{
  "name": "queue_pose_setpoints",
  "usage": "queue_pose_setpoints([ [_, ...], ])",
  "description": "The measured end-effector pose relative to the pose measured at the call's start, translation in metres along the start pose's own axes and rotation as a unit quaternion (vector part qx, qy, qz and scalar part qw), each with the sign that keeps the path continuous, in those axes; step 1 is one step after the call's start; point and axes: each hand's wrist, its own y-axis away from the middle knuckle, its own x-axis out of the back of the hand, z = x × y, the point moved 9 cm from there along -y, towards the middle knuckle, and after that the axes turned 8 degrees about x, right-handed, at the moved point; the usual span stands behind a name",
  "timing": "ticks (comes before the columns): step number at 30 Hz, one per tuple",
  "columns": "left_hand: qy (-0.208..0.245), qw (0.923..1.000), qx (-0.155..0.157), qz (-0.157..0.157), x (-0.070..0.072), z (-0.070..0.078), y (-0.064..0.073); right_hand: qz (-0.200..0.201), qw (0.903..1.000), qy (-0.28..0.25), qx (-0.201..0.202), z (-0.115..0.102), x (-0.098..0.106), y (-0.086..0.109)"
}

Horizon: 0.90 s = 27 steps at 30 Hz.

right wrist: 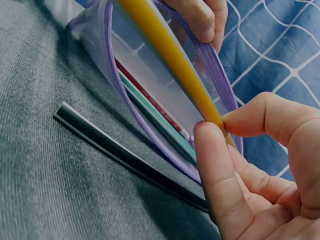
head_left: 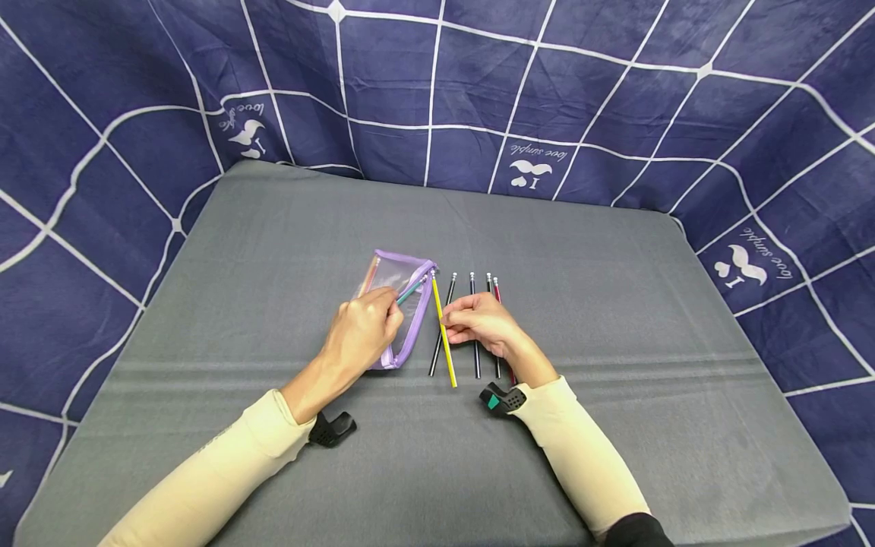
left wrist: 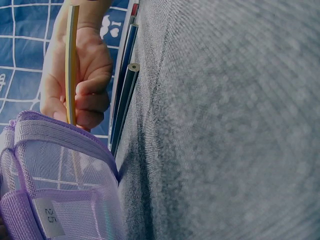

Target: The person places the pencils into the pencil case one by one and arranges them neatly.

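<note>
My left hand [head_left: 362, 330] grips the upper edge of a mesh zip pouch [left wrist: 60, 170] with purple trim, holding its mouth open. In the right wrist view a red pencil [right wrist: 150, 97] and a green pencil [right wrist: 162, 125] lie inside it. My right hand [head_left: 484, 323] pinches a yellow pencil [head_left: 447, 353] between thumb and index finger. In the right wrist view this yellow pencil [right wrist: 175, 57] slants across the pouch's mouth; I cannot tell whether its far end is inside. Just right of the pouch, a black pencil [head_left: 435, 357] lies on the table, under the yellow one.
More pencils lie beneath and beside my right hand: a dark blue pencil [head_left: 476, 361], another black pencil [head_left: 497, 371] and a red pencil [head_left: 497, 289]. They rest on a grey cloth-covered table [head_left: 615, 304]. A blue checked curtain [head_left: 465, 91] surrounds its back and sides.
</note>
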Motion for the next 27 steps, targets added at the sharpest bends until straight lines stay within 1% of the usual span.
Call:
queue_pose_setpoints([
  [6,0.001,1.0000,0.003,0.000,0.000,-0.001,0.000,-0.001,1.0000,0.000,-0.004,0.000,-0.004,-0.003],
  [15,0.003,1.0000,-0.002,0.005,0.000,-0.001,0.000,-0.004,0.9999,-0.011,-0.006,-0.003,-0.016,-0.009],
  [24,0.002,1.0000,0.004,-0.003,0.000,-0.002,0.000,0.002,0.9998,-0.021,0.005,-0.005,-0.030,-0.016],
  [27,0.001,1.0000,0.001,-0.003,0.000,-0.002,-0.001,0.009,0.9996,-0.025,0.008,-0.005,-0.031,-0.018],
])
